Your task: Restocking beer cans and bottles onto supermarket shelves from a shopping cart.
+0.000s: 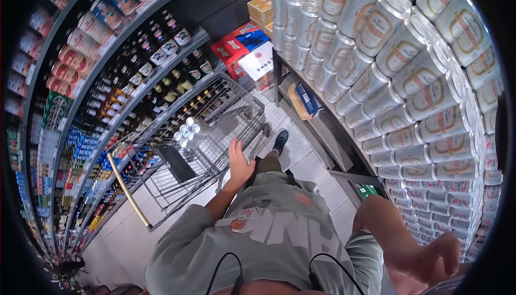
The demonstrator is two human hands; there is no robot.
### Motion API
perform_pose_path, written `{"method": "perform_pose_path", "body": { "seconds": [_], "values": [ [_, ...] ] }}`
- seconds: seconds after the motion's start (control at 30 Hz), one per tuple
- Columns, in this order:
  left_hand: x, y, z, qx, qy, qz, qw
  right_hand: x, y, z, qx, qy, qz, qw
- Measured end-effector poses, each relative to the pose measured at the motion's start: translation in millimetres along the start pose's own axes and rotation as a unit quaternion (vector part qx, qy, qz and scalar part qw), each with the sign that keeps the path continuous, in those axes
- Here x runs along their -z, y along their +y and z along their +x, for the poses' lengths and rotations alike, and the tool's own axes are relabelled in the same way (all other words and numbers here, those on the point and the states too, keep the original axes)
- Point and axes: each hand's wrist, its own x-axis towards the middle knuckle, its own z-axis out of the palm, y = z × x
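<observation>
My left hand [240, 162] is stretched out beside the wire shopping cart [223, 88], its fingers extended and nothing in them. In the cart's basket lies a cluster of silver cans [188, 131], seen from their ends. Raised at the lower right is my right hand [442, 256], its fingers curled. A pale, shiny edge shows just below it, but what the fingers hold, if anything, is hidden. Close to that hand rises a tall stack of silver beer cans [422, 93] with cream and orange labels.
Shelves of bottles [137, 74] and cans [80, 42] line the left side. Cardboard beer cartons [258, 61] sit on the floor ahead. The can stack rests on a dark display stand [317, 123], with a blue and tan box [305, 100] underneath. Pale tiles [295, 158] cover the floor.
</observation>
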Motion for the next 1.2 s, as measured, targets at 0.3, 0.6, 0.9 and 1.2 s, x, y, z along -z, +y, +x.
{"method": "perform_pose_path", "body": {
  "seconds": [0.3, 0.6, 0.9, 1.2],
  "values": [
    [98.2, -60.0, -78.4, 0.118, 0.134, 0.082, 0.98, -63.0, -5.8, 13.2, -0.1, 0.223, 0.646, 0.723],
    [197.6, -117.8, -95.5, 0.193, 0.278, 0.136, 0.931, -208.3, -36.5, -177.1, -0.649, 0.329, 0.513, 0.456],
    [303.0, -280.1, -156.5, 0.407, 0.242, 0.054, 0.879, -319.1, -149.9, -313.8, -0.878, 0.222, 0.333, 0.264],
    [270.7, -335.4, -115.6, 0.474, 0.222, -0.139, 0.841, -466.2, -176.9, -237.6, -0.793, -0.118, 0.429, 0.416]
  ]
}}
